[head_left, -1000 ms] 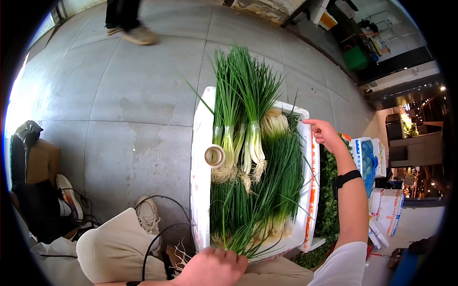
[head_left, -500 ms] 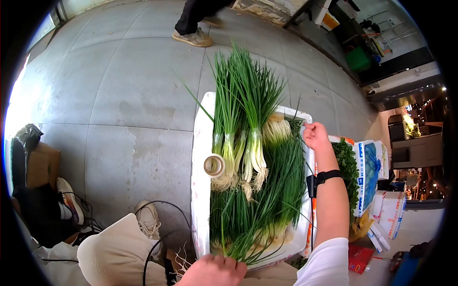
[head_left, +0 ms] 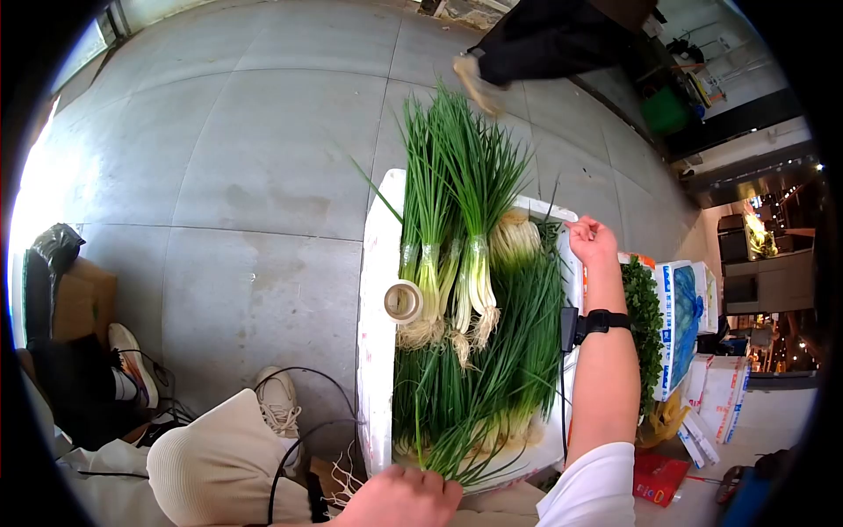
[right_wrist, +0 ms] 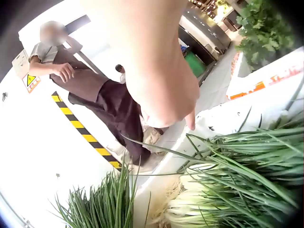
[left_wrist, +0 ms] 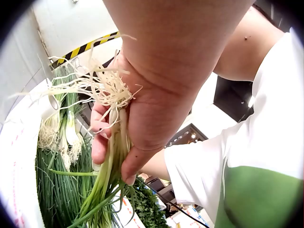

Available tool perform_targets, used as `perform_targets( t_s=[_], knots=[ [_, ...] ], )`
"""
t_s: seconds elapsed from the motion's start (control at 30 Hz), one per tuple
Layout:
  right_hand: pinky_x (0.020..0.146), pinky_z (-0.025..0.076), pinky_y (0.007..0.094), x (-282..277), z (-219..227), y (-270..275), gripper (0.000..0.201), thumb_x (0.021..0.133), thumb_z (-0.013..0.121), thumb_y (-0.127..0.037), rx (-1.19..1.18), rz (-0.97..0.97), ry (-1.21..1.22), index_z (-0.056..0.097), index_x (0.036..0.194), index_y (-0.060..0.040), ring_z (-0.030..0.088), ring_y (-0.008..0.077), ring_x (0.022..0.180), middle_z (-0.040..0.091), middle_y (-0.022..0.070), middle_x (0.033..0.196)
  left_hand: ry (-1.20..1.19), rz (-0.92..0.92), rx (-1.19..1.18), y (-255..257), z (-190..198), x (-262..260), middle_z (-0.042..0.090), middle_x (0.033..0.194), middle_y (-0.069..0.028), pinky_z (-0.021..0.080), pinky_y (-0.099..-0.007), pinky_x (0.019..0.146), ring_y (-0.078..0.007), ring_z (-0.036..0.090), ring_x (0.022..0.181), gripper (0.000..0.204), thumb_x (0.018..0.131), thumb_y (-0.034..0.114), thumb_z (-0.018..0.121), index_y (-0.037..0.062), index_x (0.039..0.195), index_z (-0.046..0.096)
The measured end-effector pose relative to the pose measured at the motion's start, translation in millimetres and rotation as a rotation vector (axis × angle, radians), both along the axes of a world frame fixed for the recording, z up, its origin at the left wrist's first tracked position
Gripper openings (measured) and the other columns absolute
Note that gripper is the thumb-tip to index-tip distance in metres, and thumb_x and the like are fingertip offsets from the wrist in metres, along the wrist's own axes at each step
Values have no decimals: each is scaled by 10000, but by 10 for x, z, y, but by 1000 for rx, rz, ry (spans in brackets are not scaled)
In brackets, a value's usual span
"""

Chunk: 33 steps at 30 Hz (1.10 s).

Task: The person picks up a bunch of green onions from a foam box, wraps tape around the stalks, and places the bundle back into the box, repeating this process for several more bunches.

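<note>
My left hand point(head_left: 399, 496) grips a bunch of scallions point(left_wrist: 114, 142) near its roots, at the near end of a white foam box point(head_left: 376, 351). The roots stick out past the hand, and the green leaves trail toward the box. At the far right corner of the box, my right hand point(head_left: 594, 240) has loosely curled fingers, one fingertip right at the rim, with nothing seen in it. Loose scallions point(head_left: 492, 386) fill the box. On top, at the far left, lie taped scallion bundles point(head_left: 430, 263), roots toward me. A roll of tape point(head_left: 403, 301) sits beside their roots.
Boxes of leafy greens point(head_left: 643, 329) and a blue-bagged load point(head_left: 683, 303) stand at the right. A person in dark trousers point(head_left: 562, 39) walks past beyond the box. Black cables point(head_left: 299, 362) loop by my shoe point(head_left: 278, 400) at the left.
The pointing right hand has drawn its fingers in and the forearm has swung left, staying near the box corner. My left hand keeps its grip on the scallions. The passer-by moved rightward.
</note>
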State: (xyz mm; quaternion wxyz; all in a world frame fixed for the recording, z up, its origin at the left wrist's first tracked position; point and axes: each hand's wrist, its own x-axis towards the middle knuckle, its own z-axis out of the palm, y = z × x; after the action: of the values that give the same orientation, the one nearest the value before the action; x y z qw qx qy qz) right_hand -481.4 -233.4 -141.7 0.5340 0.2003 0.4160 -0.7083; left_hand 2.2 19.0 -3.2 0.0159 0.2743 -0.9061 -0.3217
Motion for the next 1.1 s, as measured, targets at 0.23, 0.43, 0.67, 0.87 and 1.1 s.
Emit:
perform_targets(
  t_s=[0.23, 0.43, 0.67, 0.87, 1.1],
  knots=[
    [417, 210, 225, 116, 201, 315, 739, 925, 385, -36, -26, 51, -39, 60, 1588, 11, 265, 67, 464, 410, -42, 629, 15, -5, -5, 20, 2, 65, 643, 761, -65, 526, -354, 661, -220, 662, 731, 190, 878, 278, 604, 100, 814, 622],
    [412, 186, 222, 592, 851, 721, 461, 941, 523, -129, 32, 301, 86, 499, 1379, 12, 261, 51, 464, 419, -76, 614, 2, -18, -17, 13, 23, 83, 651, 767, -69, 534, -360, 668, -230, 671, 734, 258, 893, 351, 612, 101, 829, 628],
    [426, 214, 212, 1001, 1462, 1399, 179, 999, 597, -244, -114, 679, 162, 639, 1089, -95, 267, 33, 482, 425, -109, 606, 121, -72, -139, -14, -17, 107, 571, 691, -33, 509, -317, 555, -193, 653, 637, 103, 767, 136, 630, 92, 798, 542],
    [477, 277, 203, 1524, 1949, 1965, 388, 1044, 527, -336, -16, 803, 706, 611, 1260, -25, 342, 40, 529, 509, -38, 754, 164, -54, -175, 70, 72, 123, 583, 702, -38, 511, -333, 545, -204, 651, 632, 113, 759, 116, 641, 94, 820, 549],
    [570, 376, 198, 1737, 2078, 2449, 281, 970, 655, -196, -1, 808, 1068, 674, 1170, 1, 470, 55, 628, 615, 6, 912, 173, -66, -228, 143, 126, 159, 588, 705, -42, 517, -344, 546, -212, 658, 637, 95, 773, 106, 637, 88, 817, 555]
  ],
)
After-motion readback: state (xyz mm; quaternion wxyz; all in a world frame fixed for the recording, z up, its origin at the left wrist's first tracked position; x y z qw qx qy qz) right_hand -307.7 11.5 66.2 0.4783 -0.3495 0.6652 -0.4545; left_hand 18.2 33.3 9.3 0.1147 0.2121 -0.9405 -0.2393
